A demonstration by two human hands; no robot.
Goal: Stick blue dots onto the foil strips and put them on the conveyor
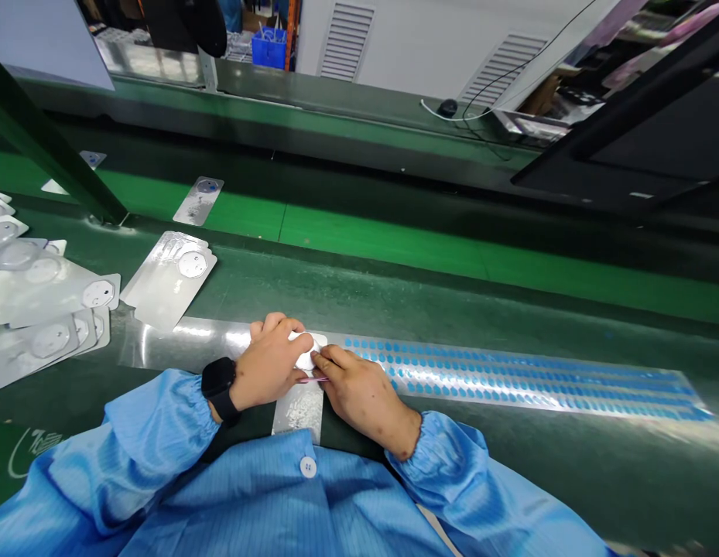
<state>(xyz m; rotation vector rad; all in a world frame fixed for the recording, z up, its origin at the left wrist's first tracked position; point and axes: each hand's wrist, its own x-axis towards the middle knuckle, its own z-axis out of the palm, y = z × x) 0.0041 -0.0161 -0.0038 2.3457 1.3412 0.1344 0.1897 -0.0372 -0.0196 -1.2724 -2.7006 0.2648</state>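
Pinching white piece (pixel 306 354) between both hands' fingers (pixel 334 362)

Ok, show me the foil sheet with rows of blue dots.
It's the long strip running to the right from the person's right hand; the other foil sheets, piled at left, carry large round white patches instead of blue dots.

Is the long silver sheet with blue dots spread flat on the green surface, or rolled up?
Spread flat: the silver sheet lies along the green surface, its rows of blue dots showing, unrolled to its right end.
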